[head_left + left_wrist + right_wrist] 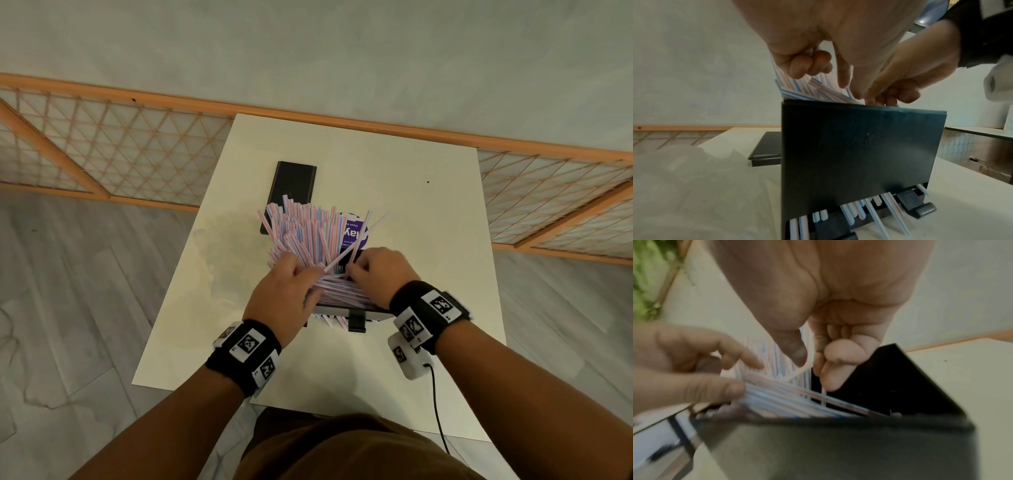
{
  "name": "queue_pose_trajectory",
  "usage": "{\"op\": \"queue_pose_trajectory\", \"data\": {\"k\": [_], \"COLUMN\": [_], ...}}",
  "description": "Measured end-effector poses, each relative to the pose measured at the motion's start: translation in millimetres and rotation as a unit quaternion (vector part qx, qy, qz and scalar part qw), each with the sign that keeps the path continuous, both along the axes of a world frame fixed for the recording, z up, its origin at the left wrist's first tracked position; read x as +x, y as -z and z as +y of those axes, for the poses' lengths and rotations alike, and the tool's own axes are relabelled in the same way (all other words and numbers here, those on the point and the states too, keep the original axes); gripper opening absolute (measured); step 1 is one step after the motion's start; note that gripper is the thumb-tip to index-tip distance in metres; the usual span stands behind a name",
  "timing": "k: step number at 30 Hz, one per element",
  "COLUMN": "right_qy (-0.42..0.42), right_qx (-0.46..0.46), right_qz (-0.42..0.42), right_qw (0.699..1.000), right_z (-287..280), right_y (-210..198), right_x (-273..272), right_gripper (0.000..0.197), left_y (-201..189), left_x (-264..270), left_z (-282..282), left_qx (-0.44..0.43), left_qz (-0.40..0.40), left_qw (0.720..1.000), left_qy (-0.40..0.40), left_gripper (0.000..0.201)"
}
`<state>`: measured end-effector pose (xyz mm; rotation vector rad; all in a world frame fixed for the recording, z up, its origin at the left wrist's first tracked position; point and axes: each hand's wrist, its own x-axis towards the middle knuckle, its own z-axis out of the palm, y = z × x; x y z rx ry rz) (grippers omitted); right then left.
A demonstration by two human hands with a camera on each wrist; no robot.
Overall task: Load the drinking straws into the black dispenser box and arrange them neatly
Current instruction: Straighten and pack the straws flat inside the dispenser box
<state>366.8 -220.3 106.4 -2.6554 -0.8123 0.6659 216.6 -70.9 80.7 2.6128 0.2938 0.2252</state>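
Both your hands pinched the straws [308,236] — left hand [281,301], right hand [383,274] — light, slippery tubes; best squeezed mid-bundle above the black dispenser box [859,154].

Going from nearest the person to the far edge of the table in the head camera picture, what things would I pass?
Wristbands → the two hands, left hand and right hand, at the dispenser box → fanned straws → black lid lying flat → bare table → wooden lattice screen.
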Motion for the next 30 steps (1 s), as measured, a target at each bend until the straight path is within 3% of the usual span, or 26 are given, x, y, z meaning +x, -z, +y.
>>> {"op": "queue_pose_trajectory", "data": {"k": [4, 10, 15, 20, 22, 26, 30], "right_qy": [0.136, 0.193, 0.238, 0.267, 0.269, 0.242, 0.07], "right_qx": [0.055, 0.077, 0.107, 0.138, 0.14, 0.184, 0.195], "right_qz": [0.06, 0.104, 0.149, 0.219, 0.222, 0.122, -0.031], "right_qw": [0.987, 0.973, 0.954, 0.928, 0.927, 0.945, 0.978], "right_z": [-1, 23, 30, 32, 29, 18, 8], "right_y": [-2, 8, 12, 12, 11, -6, -43], "right_x": [17, 17, 12, 9, 11, 14, 15], "right_gripper": [0.053, 0.063, 0.047, 0.035, 0.032, 0.037, 0.038], "left_y": [11, 11, 8, 4, 4, 5, 4], "left_x": [6, 9, 12, 18, 18, 12, 3], "left_z": [2, 3, -1, -3, 0, 11, 23], "left_qx": [0.036, 0.035, 0.006, -0.027, -0.032, -0.04, -0.062], "left_qz": [0.004, 0.01, 0.027, -0.004, -0.001, 0.0, 0.034], "left_qw": [0.999, 0.999, 1.0, 1.0, 0.999, 0.999, 0.996], "left_qy": [0.025, 0.023, -0.006, -0.011, -0.014, -0.03, -0.049], "left_gripper": [0.007, 0.014, 0.031, 0.014, 0.02, 0.02, 0.021]}}
